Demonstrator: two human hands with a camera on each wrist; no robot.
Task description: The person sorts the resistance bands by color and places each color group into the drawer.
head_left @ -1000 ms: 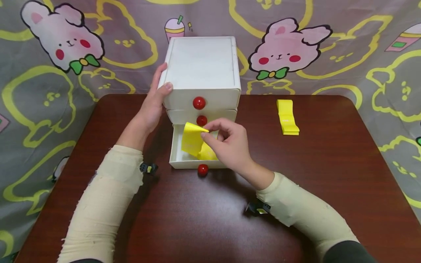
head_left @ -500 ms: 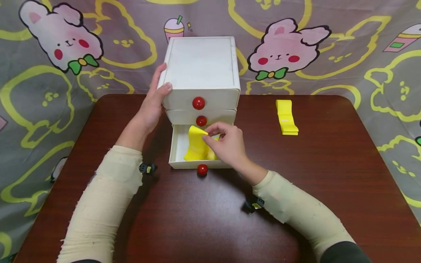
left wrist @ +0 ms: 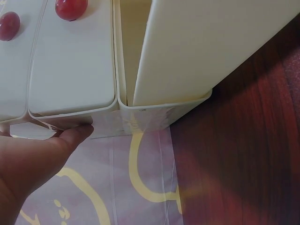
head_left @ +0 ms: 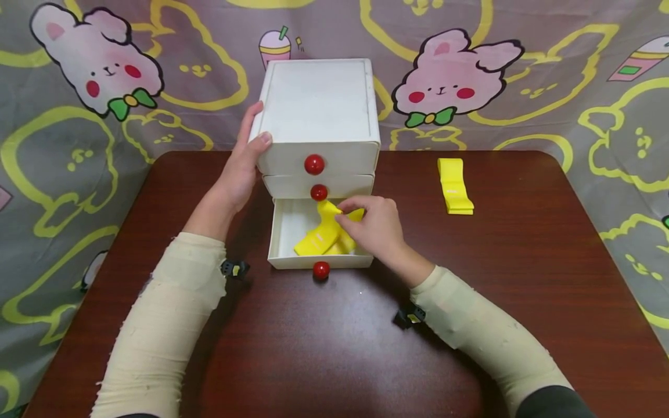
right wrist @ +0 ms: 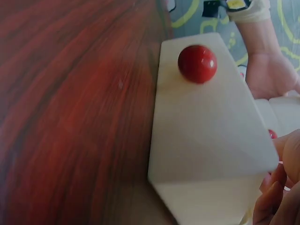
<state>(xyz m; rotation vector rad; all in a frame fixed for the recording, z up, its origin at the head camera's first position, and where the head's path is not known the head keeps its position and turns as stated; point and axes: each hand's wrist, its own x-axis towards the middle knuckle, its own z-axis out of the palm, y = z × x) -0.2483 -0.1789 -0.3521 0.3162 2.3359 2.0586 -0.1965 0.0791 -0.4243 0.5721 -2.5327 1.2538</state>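
Observation:
A white drawer cabinet (head_left: 319,104) with red ball knobs stands on the table. Its bottom drawer (head_left: 320,263) is pulled out. My left hand (head_left: 237,174) rests against the cabinet's left side, thumb at the top edge; the left wrist view shows the hand (left wrist: 35,161) touching that side. Between thumb and index finger, my right hand (head_left: 377,226) pinches one end of a flat yellow band (head_left: 319,237). The band's other end lies in the drawer. More yellow material (head_left: 345,242) sits beneath it, and I cannot tell whether it is a separate band.
Another folded yellow band (head_left: 453,186) lies on the brown table (head_left: 324,348), right of the cabinet. The upper two drawers are closed. A patterned cloth (head_left: 334,29) hangs behind the table. In the right wrist view, the drawer front's red knob (right wrist: 197,63) juts out.
My right hand has shifted slightly right. The pinched yellow band has come down from a raised fold, and its free end now lies flatter in the drawer. My left hand stays on the cabinet.

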